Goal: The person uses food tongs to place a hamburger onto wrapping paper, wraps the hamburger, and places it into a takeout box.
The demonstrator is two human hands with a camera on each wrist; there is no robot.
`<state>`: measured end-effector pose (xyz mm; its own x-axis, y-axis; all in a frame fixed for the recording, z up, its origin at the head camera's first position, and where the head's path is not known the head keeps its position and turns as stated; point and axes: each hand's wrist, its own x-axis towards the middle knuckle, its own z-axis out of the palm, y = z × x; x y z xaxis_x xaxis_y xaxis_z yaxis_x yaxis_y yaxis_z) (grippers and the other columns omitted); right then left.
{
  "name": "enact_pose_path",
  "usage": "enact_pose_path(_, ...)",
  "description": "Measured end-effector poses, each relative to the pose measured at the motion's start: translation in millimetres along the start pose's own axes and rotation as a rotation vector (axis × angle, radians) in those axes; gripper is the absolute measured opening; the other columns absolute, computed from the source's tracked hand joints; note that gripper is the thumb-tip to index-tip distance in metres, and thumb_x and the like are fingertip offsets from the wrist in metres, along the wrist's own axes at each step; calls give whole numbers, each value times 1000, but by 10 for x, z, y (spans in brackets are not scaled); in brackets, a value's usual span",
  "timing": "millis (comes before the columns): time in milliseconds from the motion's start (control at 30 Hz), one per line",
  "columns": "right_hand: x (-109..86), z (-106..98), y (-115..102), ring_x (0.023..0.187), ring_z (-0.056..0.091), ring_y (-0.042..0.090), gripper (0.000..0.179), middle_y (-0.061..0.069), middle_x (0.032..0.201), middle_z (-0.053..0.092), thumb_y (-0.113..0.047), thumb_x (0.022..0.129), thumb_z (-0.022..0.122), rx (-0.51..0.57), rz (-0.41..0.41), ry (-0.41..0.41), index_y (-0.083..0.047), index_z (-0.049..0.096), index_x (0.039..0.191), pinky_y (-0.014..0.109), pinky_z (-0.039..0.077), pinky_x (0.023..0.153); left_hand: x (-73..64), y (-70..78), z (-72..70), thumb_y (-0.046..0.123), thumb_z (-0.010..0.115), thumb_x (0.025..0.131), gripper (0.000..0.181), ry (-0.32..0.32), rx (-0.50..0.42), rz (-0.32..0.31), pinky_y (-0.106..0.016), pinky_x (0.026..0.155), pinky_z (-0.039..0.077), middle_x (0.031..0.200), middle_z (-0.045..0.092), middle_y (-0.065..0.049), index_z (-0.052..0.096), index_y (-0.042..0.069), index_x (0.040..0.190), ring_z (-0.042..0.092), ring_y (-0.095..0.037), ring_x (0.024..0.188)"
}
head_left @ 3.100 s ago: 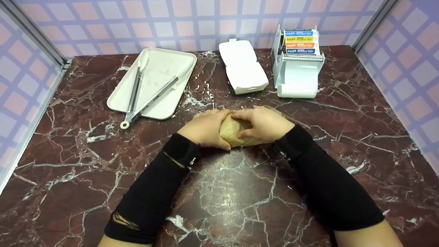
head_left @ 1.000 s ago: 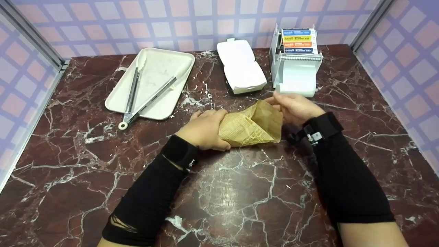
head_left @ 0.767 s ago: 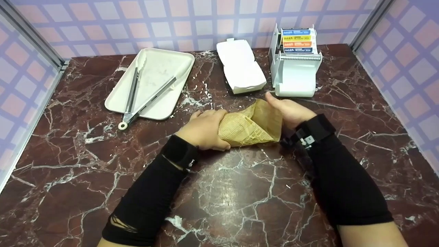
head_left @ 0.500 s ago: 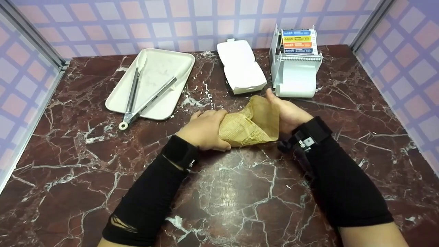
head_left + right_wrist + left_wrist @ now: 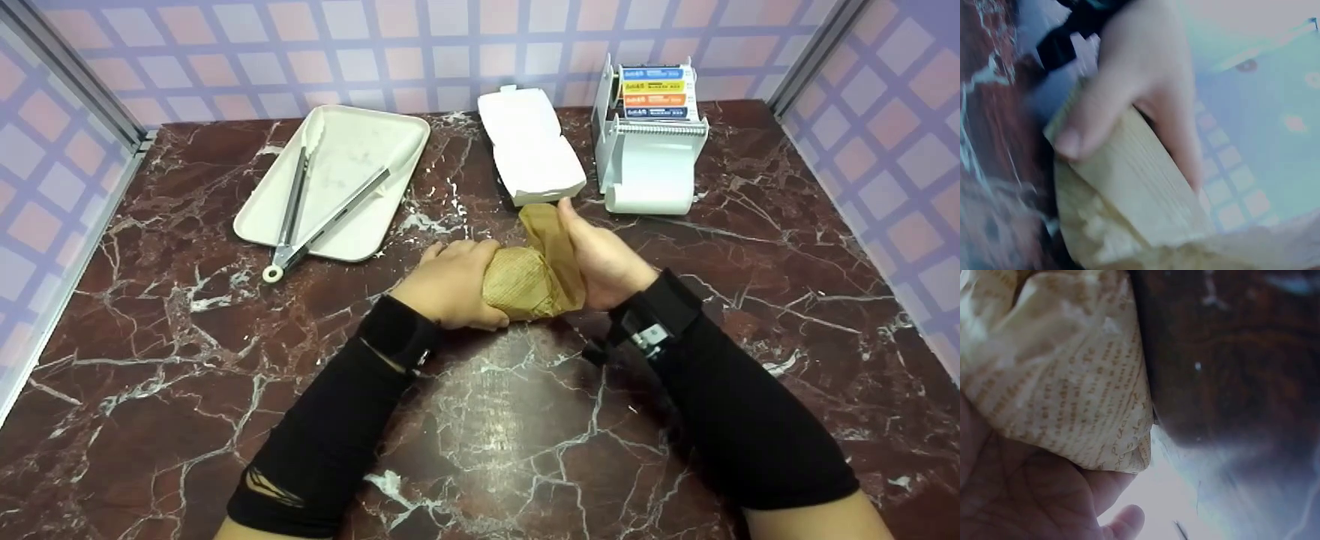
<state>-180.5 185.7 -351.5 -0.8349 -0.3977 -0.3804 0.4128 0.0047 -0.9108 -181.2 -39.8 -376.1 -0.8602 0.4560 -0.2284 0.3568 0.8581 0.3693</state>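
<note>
A rounded bundle (image 5: pixel 517 281) wrapped in brown paper printed with lines of text lies mid-table; its contents are hidden. My left hand (image 5: pixel 457 281) holds its left end, thumb at the near side and fingers round the far side. The left wrist view shows the printed paper (image 5: pixel 1072 377) against that palm. At the right end, a loose paper flap (image 5: pixel 559 259) stands up. My right hand (image 5: pixel 607 259) presses on the flap from the right with its thumb pointing up. In the blurred right wrist view, its straight digits lie against the folded paper (image 5: pixel 1134 180).
At the back left, metal tongs (image 5: pixel 330 217) with pale tips rest on a cream tray (image 5: pixel 352 240). A white box (image 5: pixel 536 157) with its lid folded back stands behind the bundle. Right of it is a label dispenser (image 5: pixel 652 142) with several coloured rolls. Patterned walls (image 5: pixel 397 52) enclose the table.
My right hand first drew away from the bundle to the paper's right end, then moved left, pushing the flap upright and toward the bundle. My left hand has stayed in place.
</note>
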Motion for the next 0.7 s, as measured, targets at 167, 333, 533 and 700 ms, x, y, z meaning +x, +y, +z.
enact_pose_path(167, -29, 188, 51, 122, 62, 26, 78, 16, 140, 58, -59, 110, 16, 117, -60, -119, -6, 25, 165, 43, 53, 109, 9, 5, 7, 56, 88, 76, 109, 2, 2, 11, -59, 133, 11, 161, 45, -10, 33, 16, 162, 36, -29, 152)
enact_pose_path(333, -48, 311, 81, 163, 18, 32, 76, 20, 175, 19, -53, 112, 11, 109, -121, -159, 1, 7, 167, 50, 14, 135, 4, 13, 10, 58, 87, 76, 108, 5, 17, 34, -60, 132, 13, 159, 45, -11, 34, 15, 160, 34, -33, 152)
enact_pose_path(533, -71, 425, 106, 165, 10, 28, 67, 16, 177, 11, -41, 115, 16, 77, -169, -123, 3, 13, 166, 45, 10, 136, -13, 23, 2, 59, 84, 79, 115, -30, 22, 18, -62, 133, 5, 173, 27, -15, 25, 11, 166, 13, -45, 162)
enact_pose_path(700, -117, 525, 129, 165, 12, 26, 62, 12, 177, 13, -36, 116, 26, -38, -169, -24, 2, 20, 165, 44, 13, 136, -26, 25, 10, 60, 79, 85, 114, -86, 2, 20, -62, 133, -2, 178, 8, -16, 15, 18, 170, -1, -46, 163)
